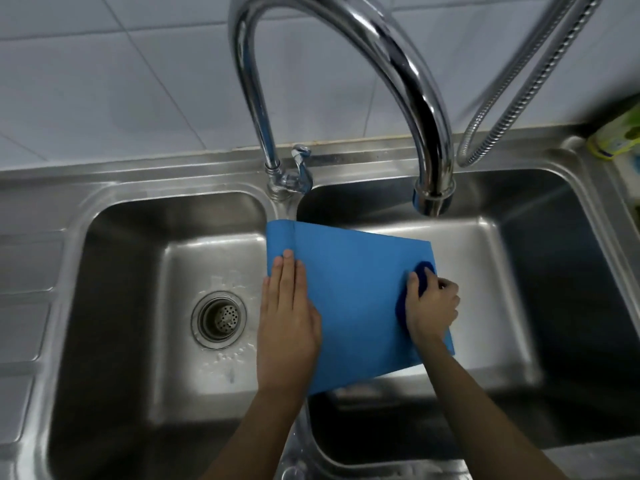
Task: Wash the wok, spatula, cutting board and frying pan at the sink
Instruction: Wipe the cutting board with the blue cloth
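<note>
The left hand (287, 306) lies flat, fingers straight, on the thin blue cutting board (353, 299) over the steel sink (138, 216). The right hand (431, 306) grips a dark blue sponge (423, 271) on it.

A chrome gooseneck faucet (346, 81) is arching across the frame's centre; a metal hose (512, 91) is hanging at upper right, beside a green-labelled bottle (616, 136); a drain strainer (219, 317) is sitting lower left.

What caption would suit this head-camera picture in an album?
Left hand steadies a blue cutting board over the sink divider while the right hand scrubs it with a dark blue sponge.
</note>
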{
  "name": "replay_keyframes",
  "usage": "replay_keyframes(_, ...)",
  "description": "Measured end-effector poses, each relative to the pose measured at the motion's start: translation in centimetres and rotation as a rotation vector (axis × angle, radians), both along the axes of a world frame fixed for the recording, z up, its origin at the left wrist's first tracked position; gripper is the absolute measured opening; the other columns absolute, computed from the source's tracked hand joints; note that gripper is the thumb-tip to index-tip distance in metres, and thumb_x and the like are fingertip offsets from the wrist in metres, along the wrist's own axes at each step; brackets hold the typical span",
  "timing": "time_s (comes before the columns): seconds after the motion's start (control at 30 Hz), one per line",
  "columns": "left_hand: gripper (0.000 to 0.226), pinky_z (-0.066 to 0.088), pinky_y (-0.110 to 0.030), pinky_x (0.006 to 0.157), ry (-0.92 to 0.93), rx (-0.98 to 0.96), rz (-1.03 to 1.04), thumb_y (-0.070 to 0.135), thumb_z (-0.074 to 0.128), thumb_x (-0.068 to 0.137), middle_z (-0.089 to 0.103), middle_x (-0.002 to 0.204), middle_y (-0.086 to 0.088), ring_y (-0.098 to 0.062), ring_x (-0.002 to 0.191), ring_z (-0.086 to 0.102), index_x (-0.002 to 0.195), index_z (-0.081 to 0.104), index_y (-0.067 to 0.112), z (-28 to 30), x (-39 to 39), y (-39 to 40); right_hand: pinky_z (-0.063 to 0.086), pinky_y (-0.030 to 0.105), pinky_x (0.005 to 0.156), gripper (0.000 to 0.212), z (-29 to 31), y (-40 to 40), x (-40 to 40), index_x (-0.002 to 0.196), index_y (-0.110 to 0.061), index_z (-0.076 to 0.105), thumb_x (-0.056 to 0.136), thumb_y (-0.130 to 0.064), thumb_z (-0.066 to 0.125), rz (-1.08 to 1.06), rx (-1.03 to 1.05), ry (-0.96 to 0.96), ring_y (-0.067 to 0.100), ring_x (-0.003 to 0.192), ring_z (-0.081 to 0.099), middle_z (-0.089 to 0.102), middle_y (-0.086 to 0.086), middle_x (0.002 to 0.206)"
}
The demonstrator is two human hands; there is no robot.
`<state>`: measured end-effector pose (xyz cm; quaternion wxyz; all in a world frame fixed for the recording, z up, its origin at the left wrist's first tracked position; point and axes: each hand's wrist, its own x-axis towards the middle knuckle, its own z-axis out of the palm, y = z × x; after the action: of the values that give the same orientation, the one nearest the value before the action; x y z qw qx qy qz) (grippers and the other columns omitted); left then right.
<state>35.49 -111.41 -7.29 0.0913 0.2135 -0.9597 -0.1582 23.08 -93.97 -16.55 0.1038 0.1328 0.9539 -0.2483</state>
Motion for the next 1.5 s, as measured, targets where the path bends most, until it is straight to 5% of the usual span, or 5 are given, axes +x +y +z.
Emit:
replay_keyframes(0.17, 0.053, 0.025, -0.046, 0.115, -0.049, -0.026, -0.026, 0.014, 0.033, 0.093, 0.030, 0.153, -0.020, -0.029, 0.144, 0.025, 0.141, 0.039, -0.005, 0.0, -0.1, -0.2, 0.038, 0.033, 0.094, 0.050, 5.8, -8.4, 5.3, 0.125, -0.017, 0.059, 0.090, -0.050, 0.044, 0.261, -0.346, 0.269, 0.020, 0.106, 0.047, 0.048, 0.006, 0.116)
replay_keyframes(0.4, 0.056, 0.020, -0.044, 0.117, -0.049, -0.019, -0.033, 0.009, 0.031, 0.090, 0.025, 0.156, -0.018, -0.028, 0.146, 0.020, 0.144, 0.035, -0.004, 0.0, 0.0, -0.2, 0.035, 0.032, 0.093, 0.042, 5.7, -8.7, 4.8, 0.127, -0.025, 0.059, 0.096, -0.043, 0.039, 0.534, -0.309, 0.431, 0.017, 0.112, 0.048, 0.056, 0.002, 0.124)
replay_keyframes(0.83, 0.057, 0.022, -0.044, 0.117, -0.018, 0.018, 0.015, 0.008, 0.030, 0.088, 0.026, 0.156, -0.013, -0.024, 0.147, 0.016, 0.144, 0.037, -0.001, -0.1, -0.1, -0.2, 0.039, 0.044, 0.097, 0.073, 0.0, -1.3, -1.7, 0.131, -0.014, 0.053, 0.081, -0.064, 0.036, 0.143, -0.158, 0.131, 0.034, 0.112, 0.049, 0.053, 0.017, 0.123)
replay_keyframes(1.17, 0.059, 0.020, -0.043, 0.117, -0.026, 0.016, -0.005, 0.010, 0.035, 0.087, 0.030, 0.154, -0.016, -0.024, 0.145, 0.020, 0.145, 0.036, -0.002, 0.3, -0.2, -0.2, 0.036, 0.032, 0.093, 0.045, 7.2, -11.7, 2.1, 0.135, -0.024, 0.050, 0.093, -0.042, 0.044, 0.753, -0.383, 0.458, 0.017, 0.113, 0.047, 0.054, 0.001, 0.124)
replay_keyframes(1.5, 0.056, 0.018, -0.040, 0.119, 0.015, 0.020, 0.014, 0.008, 0.035, 0.087, 0.030, 0.154, -0.015, -0.025, 0.146, 0.021, 0.142, 0.039, -0.003, -0.1, -0.3, -0.1, 0.035, 0.047, 0.100, 0.051, -0.5, -1.6, -5.2, 0.142, -0.018, 0.039, 0.098, -0.045, 0.034, 0.362, -0.087, 0.074, 0.040, 0.117, 0.042, 0.046, 0.018, 0.133)
